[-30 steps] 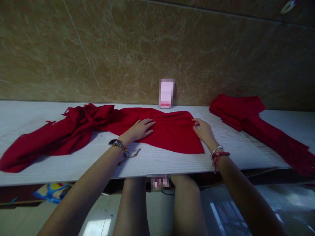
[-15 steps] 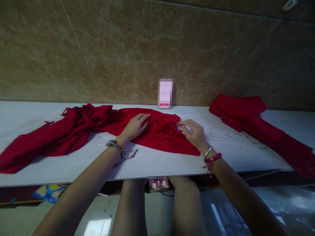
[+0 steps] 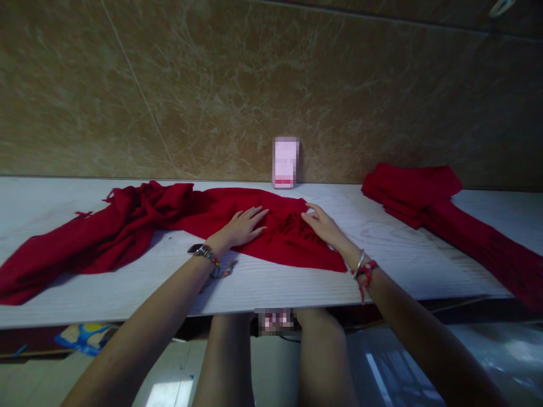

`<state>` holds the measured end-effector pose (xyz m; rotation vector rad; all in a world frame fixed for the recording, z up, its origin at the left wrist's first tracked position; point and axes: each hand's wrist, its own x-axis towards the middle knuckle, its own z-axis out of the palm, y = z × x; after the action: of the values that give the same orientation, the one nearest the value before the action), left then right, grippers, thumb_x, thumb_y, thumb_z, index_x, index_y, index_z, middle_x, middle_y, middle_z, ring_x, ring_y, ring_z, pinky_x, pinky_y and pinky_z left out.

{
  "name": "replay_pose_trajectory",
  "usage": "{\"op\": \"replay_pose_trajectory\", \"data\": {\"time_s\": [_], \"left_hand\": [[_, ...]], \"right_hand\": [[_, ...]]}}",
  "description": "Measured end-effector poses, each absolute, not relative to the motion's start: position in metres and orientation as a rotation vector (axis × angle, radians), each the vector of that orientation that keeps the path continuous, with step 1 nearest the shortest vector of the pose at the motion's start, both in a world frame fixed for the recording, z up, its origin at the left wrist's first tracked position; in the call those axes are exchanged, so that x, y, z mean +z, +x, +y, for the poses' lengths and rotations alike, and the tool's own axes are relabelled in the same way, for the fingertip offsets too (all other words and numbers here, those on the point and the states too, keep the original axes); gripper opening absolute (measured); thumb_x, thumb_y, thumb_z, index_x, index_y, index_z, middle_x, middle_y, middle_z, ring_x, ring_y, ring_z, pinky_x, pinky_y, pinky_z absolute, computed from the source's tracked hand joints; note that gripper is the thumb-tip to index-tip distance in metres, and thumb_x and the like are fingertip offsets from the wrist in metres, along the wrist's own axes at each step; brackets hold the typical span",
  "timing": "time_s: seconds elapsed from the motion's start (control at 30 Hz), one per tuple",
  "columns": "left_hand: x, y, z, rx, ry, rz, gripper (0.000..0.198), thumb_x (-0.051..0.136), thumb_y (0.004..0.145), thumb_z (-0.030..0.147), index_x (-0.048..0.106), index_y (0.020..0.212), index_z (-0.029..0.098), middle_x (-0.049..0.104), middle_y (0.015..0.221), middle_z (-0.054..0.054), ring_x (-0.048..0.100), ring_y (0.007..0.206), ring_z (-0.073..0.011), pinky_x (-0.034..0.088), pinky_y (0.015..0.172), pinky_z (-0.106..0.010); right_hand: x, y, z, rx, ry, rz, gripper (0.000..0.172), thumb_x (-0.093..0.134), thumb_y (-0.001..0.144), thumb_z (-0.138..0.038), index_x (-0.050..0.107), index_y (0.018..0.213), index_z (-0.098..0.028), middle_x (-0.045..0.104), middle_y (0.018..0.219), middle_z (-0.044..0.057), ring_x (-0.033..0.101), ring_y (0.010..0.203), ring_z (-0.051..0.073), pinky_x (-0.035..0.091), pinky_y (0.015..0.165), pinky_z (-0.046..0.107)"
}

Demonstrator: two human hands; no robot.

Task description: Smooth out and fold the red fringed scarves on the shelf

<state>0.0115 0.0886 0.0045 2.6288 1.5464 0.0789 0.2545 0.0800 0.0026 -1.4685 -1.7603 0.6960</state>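
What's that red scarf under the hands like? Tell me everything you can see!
The scarf is plain red and looks like soft, woven cloth. It lies stretched along the white board. One part is bunched into a wrinkled heap, with little tassels poking out. The other part is spread flatter, and a dark-looking fringe lies on top near its end. The left hand rests on that flatter part. The right hand is at its edge; whether it pinches the cloth isn't clear.

Left hand (image 3: pixel 244 228) on red scarf (image 3: pixel 207 210), right hand (image 3: pixel 323 225) at fringe (image 3: pixel 292 225)
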Motion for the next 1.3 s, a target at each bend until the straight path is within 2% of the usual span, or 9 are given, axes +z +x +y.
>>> {"op": "replay_pose_trajectory", "data": {"time_s": [0.17,0.27,0.37,0.57,0.73,0.8,0.9,1.03,1.3], "left_hand": [[0.007,0.011,0.088,0.013,2.626,1.546,0.056,0.032,0.095,0.044,0.025,0.146,0.022,0.024,0.154,-0.010,0.022,0.140,-0.0251,0.024,0.111,-0.047],[0.007,0.012,0.089,-0.004,2.636,1.524,0.055,0.031,0.095,0.043,0.027,0.146,0.022,0.023,0.154,-0.011,0.021,0.141,-0.0261,0.024,0.111,-0.047],[0.008,0.012,0.088,-0.014,2.629,1.518,0.055,0.031,0.096,0.043,0.027,0.146,0.021,0.022,0.154,-0.011,0.021,0.141,-0.0268,0.023,0.111,-0.047],[0.010,0.015,0.086,-0.003,2.604,1.524,0.054,0.031,0.096,0.043,0.027,0.146,0.023,0.021,0.155,-0.010,0.022,0.140,-0.0282,0.023,0.111,-0.048],[0.013,0.015,0.082,-0.039,2.544,1.538,0.057,0.033,0.094,0.047,0.024,0.147,0.025,0.019,0.155,-0.009,0.018,0.141,-0.0314,0.021,0.110,-0.055],[0.016,0.014,0.079,-0.068,2.545,1.544,0.058,0.035,0.094,0.048,0.026,0.146,0.025,0.022,0.154,-0.009,0.020,0.140,-0.0318,0.023,0.109,-0.055],[0.021,0.012,0.077,-0.061,2.612,1.558,0.056,0.037,0.094,0.047,0.031,0.145,0.023,0.034,0.150,-0.011,0.033,0.135,-0.0312,0.034,0.104,-0.050],[0.020,0.008,0.077,0.009,2.699,1.607,0.051,0.038,0.094,0.041,0.038,0.141,0.021,0.049,0.138,-0.013,0.049,0.122,-0.0283,0.043,0.094,-0.042],[0.004,0.009,0.080,0.002,2.599,1.622,0.054,0.028,0.094,0.052,0.035,0.142,0.029,0.028,0.153,-0.008,0.026,0.138,-0.0319,0.028,0.107,-0.052]], "right_hand": [[0.021,0.240,0.095,0.695,-1.593,-1.750,0.059,0.058,0.080,-0.031,0.041,0.134,-0.015,0.068,0.098,0.009,0.066,0.085,0.020,0.053,0.079,0.036],[0.028,0.231,0.102,0.462,-1.598,-1.825,0.055,0.060,0.074,-0.019,0.050,0.127,-0.013,0.066,0.109,0.012,0.064,0.098,0.022,0.049,0.090,0.038],[0.028,0.232,0.107,0.243,-1.509,-1.907,0.045,0.058,0.068,-0.011,0.062,0.112,-0.017,0.067,0.112,0.009,0.061,0.105,0.024,0.045,0.097,0.042],[0.034,0.266,0.126,0.316,-1.456,-1.701,0.028,0.059,0.068,-0.014,0.067,0.095,-0.016,0.071,0.089,0.007,0.066,0.086,0.022,0.052,0.085,0.041],[0.061,0.313,0.164,0.221,-1.540,-1.533,0.032,0.059,0.064,-0.008,0.065,0.094,-0.014,0.068,0.082,0.004,0.066,0.073,0.019,0.055,0.073,0.043],[0.074,0.325,0.177,0.147,-1.583,-1.532,0.027,0.054,0.064,-0.004,0.065,0.087,-0.014,0.066,0.077,0.003,0.065,0.074,0.019,0.053,0.075,0.046],[0.087,0.330,0.187,0.040,-1.617,-1.601,0.024,0.052,0.063,0.000,0.065,0.078,-0.014,0.065,0.076,0.005,0.064,0.084,0.023,0.046,0.087,0.051],[0.078,0.313,0.177,-0.085,-1.563,-1.821,0.026,0.059,0.065,-0.005,0.067,0.087,-0.016,0.066,0.099,0.012,0.058,0.104,0.027,0.039,0.099,0.049],[0.020,0.285,0.089,0.018,-1.408,-2.348,0.041,0.053,0.083,-0.034,0.058,0.121,-0.020,0.056,0.126,0.013,0.051,0.120,0.027,0.038,0.104,0.049]]}}
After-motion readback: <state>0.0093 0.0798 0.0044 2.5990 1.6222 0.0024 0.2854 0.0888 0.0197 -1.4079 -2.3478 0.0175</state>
